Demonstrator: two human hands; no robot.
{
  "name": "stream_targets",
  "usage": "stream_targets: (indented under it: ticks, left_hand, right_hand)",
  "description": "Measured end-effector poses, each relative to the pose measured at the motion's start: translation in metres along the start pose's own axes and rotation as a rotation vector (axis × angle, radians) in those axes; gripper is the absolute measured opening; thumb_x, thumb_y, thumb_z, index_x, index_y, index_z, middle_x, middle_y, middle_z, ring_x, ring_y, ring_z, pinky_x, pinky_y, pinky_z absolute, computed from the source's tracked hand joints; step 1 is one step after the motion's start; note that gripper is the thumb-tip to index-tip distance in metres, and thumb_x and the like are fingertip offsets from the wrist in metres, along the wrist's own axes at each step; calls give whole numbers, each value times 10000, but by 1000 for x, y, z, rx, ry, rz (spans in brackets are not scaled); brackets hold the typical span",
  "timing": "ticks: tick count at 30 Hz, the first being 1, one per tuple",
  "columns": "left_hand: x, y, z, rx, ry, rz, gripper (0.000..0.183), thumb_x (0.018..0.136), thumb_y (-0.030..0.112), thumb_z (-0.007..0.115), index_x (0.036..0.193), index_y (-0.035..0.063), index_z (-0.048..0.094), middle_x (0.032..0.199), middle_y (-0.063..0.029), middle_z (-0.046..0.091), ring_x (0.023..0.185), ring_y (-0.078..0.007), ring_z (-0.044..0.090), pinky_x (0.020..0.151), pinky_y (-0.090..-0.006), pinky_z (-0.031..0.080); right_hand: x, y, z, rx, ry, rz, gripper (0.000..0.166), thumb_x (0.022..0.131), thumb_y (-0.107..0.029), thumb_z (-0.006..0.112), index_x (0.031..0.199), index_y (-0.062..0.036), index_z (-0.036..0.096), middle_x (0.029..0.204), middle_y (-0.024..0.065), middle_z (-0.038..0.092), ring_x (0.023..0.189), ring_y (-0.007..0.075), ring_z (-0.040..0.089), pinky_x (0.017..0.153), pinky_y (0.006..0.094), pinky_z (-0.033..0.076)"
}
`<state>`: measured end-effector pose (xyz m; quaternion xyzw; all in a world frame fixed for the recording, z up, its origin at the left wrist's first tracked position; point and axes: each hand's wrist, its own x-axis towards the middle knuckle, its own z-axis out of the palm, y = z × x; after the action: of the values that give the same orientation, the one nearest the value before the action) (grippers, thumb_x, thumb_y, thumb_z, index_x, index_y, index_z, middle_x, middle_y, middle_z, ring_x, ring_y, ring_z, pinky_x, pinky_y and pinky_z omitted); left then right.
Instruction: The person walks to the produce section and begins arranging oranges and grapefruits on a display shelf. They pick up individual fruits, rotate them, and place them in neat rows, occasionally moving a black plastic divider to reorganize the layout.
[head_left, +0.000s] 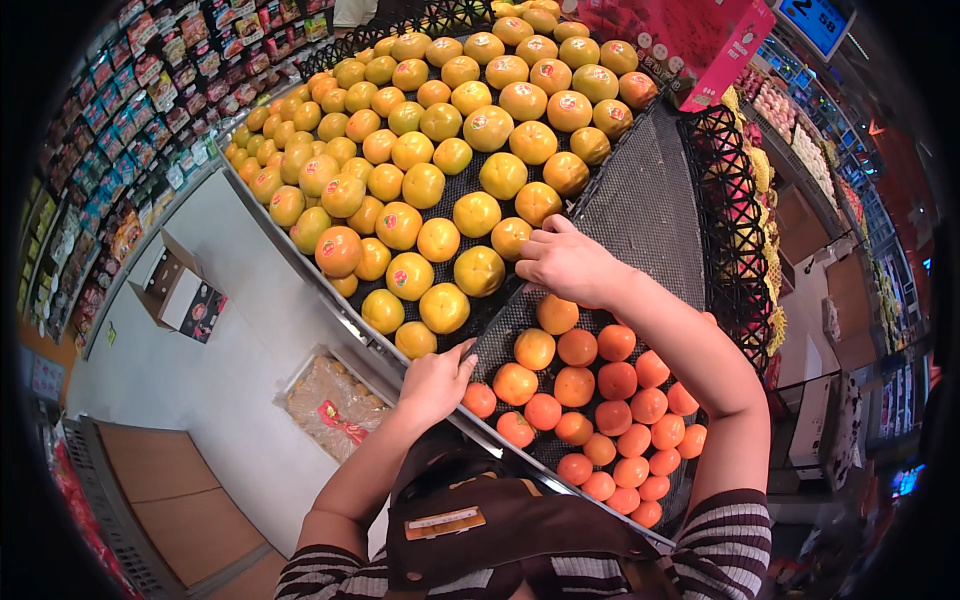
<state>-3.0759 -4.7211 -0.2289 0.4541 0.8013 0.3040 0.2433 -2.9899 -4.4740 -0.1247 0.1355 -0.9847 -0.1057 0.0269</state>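
Observation:
A thin dark divider (499, 322) runs between two groups of persimmons on a sloping display stand. My left hand (439, 384) pinches its near end by the stand's front rail. Farther along the same divider, my right hand (566, 262) grips the edge with curled fingers; parts of the fingertips are hidden. Large yellow-orange persimmons (445, 307), some bearing stickers, fill the left section. One yellow persimmon (512, 238) lies right beside my right hand. Smaller red-orange persimmons (616, 380) lie on black mesh matting (637, 187) in the right section, partly beneath my right forearm.
A black lattice fence (727, 225) borders the display on the right, with a pink fruit carton (720, 60) behind. On the floor at left stand an open cardboard box (176, 292) and a plastic-covered crate (334, 405). The metal front rail (480, 435) passes close to my body.

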Motion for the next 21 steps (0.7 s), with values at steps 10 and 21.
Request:
stream_targets:
  ticks: [10, 21]
  left_hand:
    - [17, -33, -15, -243, -108, 42, 295, 962, 276, 595, 1125, 44, 680, 756, -231, 643, 702, -396, 638, 647, -433, 490]
    - [22, -30, -27, -360, -150, 115, 283, 972, 230, 592, 1090, -18, 660, 725, -192, 616, 650, -268, 595, 664, -371, 479]
  right_hand:
    - [3, 21, -19, 24, 139, 78, 372, 719, -266, 814, 1018, -123, 646, 949, 11, 582, 1027, 211, 562, 1015, 417, 386]
    - [-12, 124, -50, 18, -95, 239, 340, 766, -411, 771, 882, -100, 700, 889, 24, 642, 1037, 235, 600, 1038, 438, 367]
